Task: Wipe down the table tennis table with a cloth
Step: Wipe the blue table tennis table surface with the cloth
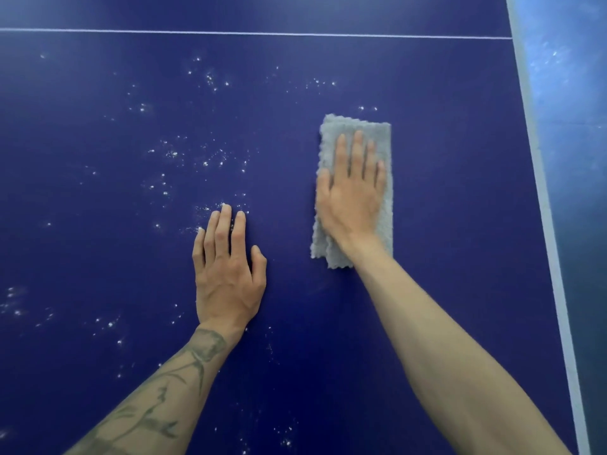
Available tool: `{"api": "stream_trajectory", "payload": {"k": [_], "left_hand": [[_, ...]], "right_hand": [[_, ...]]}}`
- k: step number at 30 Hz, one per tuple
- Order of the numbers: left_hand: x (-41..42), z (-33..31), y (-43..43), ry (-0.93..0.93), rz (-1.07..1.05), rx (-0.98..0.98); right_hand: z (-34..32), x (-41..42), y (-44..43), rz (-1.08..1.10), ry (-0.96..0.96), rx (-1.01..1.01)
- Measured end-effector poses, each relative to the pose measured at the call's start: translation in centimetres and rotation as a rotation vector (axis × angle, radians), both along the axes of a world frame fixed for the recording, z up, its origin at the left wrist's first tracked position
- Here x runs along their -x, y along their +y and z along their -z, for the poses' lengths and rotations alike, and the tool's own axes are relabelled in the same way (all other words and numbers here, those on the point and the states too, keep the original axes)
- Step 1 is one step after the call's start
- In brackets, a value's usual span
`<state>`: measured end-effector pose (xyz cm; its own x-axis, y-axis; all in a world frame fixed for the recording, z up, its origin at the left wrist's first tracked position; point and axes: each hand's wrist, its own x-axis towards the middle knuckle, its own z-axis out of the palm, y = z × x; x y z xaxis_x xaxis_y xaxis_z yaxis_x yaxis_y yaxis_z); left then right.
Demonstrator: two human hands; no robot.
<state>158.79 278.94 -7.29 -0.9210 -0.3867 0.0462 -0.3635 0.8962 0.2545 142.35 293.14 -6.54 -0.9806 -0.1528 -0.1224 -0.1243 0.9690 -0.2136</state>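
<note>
The dark blue table tennis table (pixel 443 159) fills the view. A folded grey cloth (pixel 384 136) lies flat on it, right of centre. My right hand (pixel 353 195) presses palm-down on the cloth with fingers spread, covering its middle. My left hand (pixel 230 270) rests flat on the bare table to the left of the cloth, fingers together, holding nothing. White specks of dust (pixel 174 156) are scattered over the surface left of and beyond both hands.
A thin white line (pixel 262 33) crosses the table at the far side. The white edge stripe (pixel 542 192) runs down the right, with a lighter blue floor (pixel 578 93) beyond it.
</note>
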Motion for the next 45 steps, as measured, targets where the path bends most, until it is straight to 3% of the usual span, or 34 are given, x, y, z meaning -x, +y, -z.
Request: {"api": "stream_trajectory", "payload": {"k": [3,5,10,13,17,20,24,28,30,34,36,38,41,45], "left_hand": [[0.0,-0.1,-0.4,0.011,0.046,0.007],[0.3,-0.1,-1.4,0.017,0.079,0.023],[2.5,0.0,-4.1,-0.010,0.002,0.014],[2.7,0.5,-4.4,-0.024,-0.006,0.026],[2.7,0.8,-4.5,-0.005,-0.009,0.030],[2.9,0.7,-4.6,-0.002,-0.005,0.025],[2.6,0.8,-4.7,-0.015,-0.007,0.021],[2.7,1.0,-4.8,-0.023,-0.005,0.020],[2.8,1.0,-4.7,-0.028,-0.005,0.029],[2.7,0.9,-4.7,-0.026,-0.010,0.037],[2.7,1.1,-4.8,-0.019,-0.006,0.032],[2.7,1.3,-4.9,-0.020,-0.001,0.027],[2.6,1.2,-4.8,-0.026,-0.001,0.025],[2.7,1.1,-4.8,-0.013,-0.006,0.041]], "right_hand": [[0.1,-4.6,-1.1,-0.307,0.036,0.007],[0.0,-5.8,1.5,-0.357,0.036,0.002],[-0.3,1.8,4.6,0.041,-0.021,-0.060],[0.0,6.4,0.8,0.073,0.003,-0.019],[0.2,3.5,-4.7,-0.224,0.030,0.012],[0.1,0.7,-3.2,-0.445,0.027,0.015],[-0.3,5.9,0.7,-0.164,-0.012,-0.072],[-0.4,12.1,-3.3,0.053,0.005,-0.025],[-0.3,12.0,-6.8,-0.012,-0.010,0.001],[-0.6,6.6,-7.4,-0.398,0.000,-0.018],[-0.5,6.4,-4.3,-0.358,-0.008,-0.026],[-0.4,8.4,-2.0,-0.179,-0.024,-0.056],[-0.6,12.1,-3.5,-0.023,-0.016,-0.026],[-0.4,11.2,-9.9,-0.121,-0.007,0.013]]}}
